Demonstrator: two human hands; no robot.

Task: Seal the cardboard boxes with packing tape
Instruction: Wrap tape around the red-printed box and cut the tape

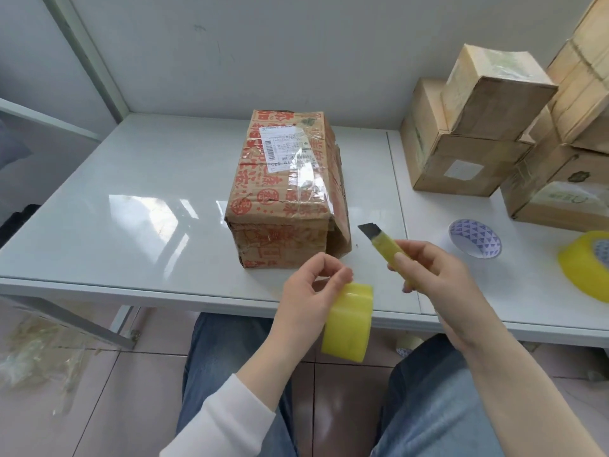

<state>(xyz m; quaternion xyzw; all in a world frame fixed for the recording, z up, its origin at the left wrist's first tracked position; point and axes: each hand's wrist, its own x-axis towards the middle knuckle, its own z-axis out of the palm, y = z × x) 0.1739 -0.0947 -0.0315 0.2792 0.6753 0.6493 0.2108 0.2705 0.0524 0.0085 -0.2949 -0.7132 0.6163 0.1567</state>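
Observation:
A worn cardboard box (283, 189) with red print and a shipping label lies lengthwise on the white table (131, 192). Clear tape shines across its top, and a flap on its right side hangs loose. In front of the box, over the table's near edge, my left hand (313, 291) grips a yellow roll of packing tape (349, 324), with fingertips pinching at the roll's top. My right hand (431, 275) holds a yellow utility knife (385, 245); its blade is extended and points up-left toward the box's near right corner.
Several taped cardboard boxes (478, 127) are stacked at the back right. A patterned tape core (474, 237) and a second yellow tape roll (586, 265) sit on the right side of the table. Plastic scraps (36, 354) lie on the floor at left. My legs are under the table edge.

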